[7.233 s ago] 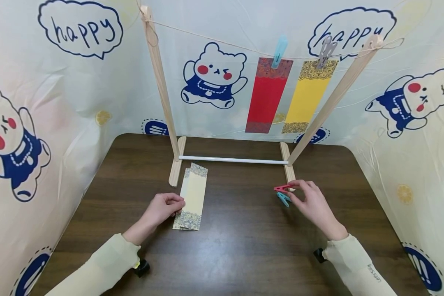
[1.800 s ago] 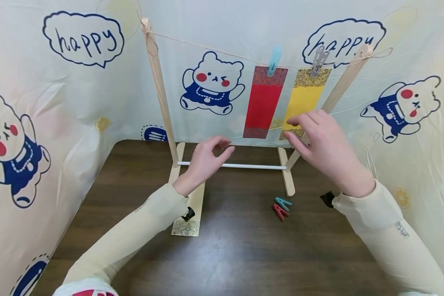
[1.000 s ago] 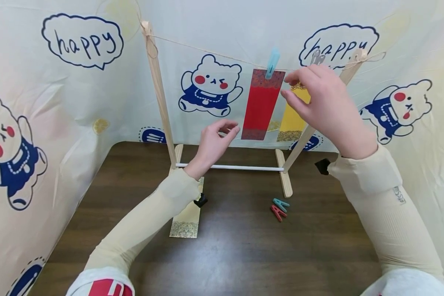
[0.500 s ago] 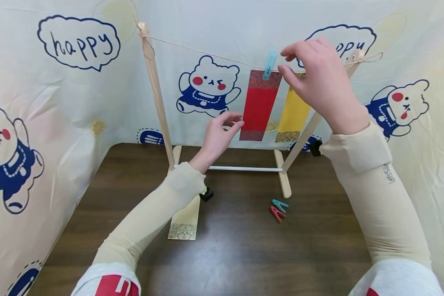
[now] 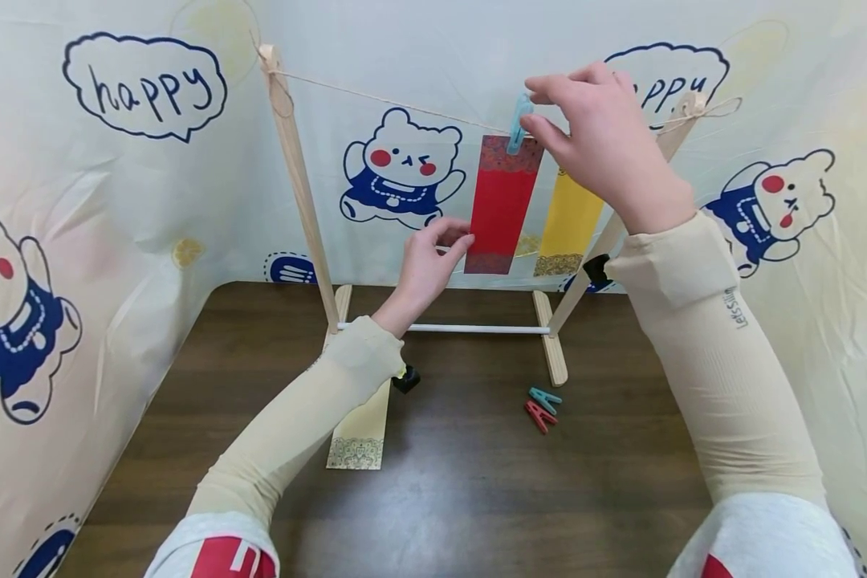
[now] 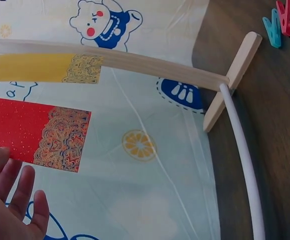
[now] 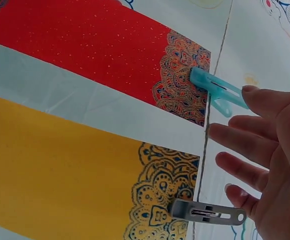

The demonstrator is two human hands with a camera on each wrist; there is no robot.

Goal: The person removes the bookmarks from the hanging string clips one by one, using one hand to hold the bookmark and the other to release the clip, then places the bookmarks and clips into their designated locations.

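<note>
My left hand (image 5: pixel 425 265) pinches the left edge of a red patterned card (image 5: pixel 503 205), which hangs from a string line (image 5: pixel 397 104). A light-blue clothespin (image 5: pixel 520 124) fixes the card's top to the string. Up at that clothespin is my right hand (image 5: pixel 598 136), with the thumb at its handle end and the fingers apart from it in the right wrist view. Beside the red card hangs a yellow patterned card (image 5: pixel 571 217), held by a grey clothespin (image 7: pixel 207 212); the right hand hides that clothespin in the head view.
The string spans two wooden posts (image 5: pixel 296 177), joined low down by a white rod (image 5: pixel 477 329). Pale patterned card (image 5: pixel 364 425) lies on the dark table (image 5: pixel 448 498), partly under my left sleeve. Small blue (image 5: pixel 545 399) and red (image 5: pixel 540 417) clothespins lie right of centre.
Two small clothespins from my right hand now lie on the table. My left hand has left the pale card and reached the red card. My right hand rose past the yellow card to the light-blue clothespin.
</note>
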